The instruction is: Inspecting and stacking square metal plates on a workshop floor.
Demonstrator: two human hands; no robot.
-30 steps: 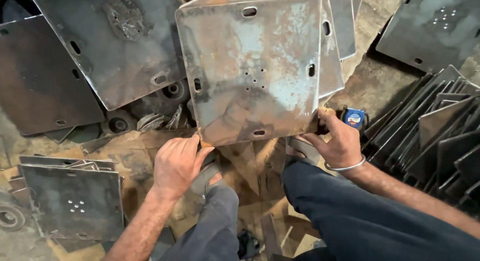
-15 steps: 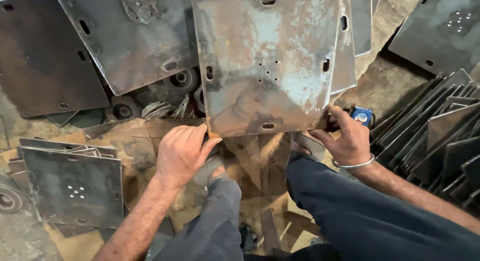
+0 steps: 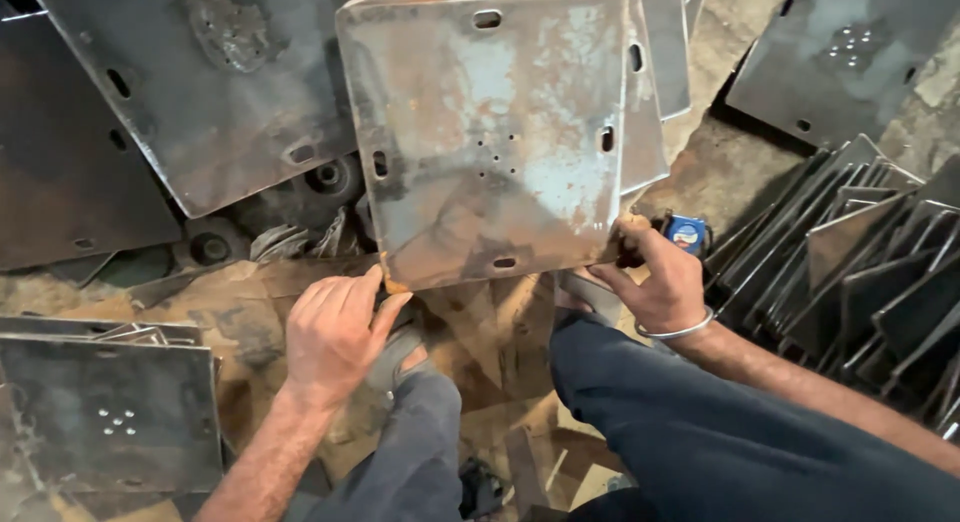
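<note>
Rust mottles the square steel plate (image 3: 490, 132), slotted near its edges; left hand (image 3: 335, 332) and right hand (image 3: 655, 277) pinch its lower corners, seemingly.

We find one square steel plate (image 3: 490, 132) in hand, lying roughly flat and turned slightly off square to the view. Its face is grey with broad rust staining, heaviest toward the lower edge. We note rounded corners, an oblong slot near the middle of each edge, and a small cluster of drilled holes at the centre. Its upper part overlaps other plates beneath it. We see fingers at the lower left corner and at the lower right corner.
</note>
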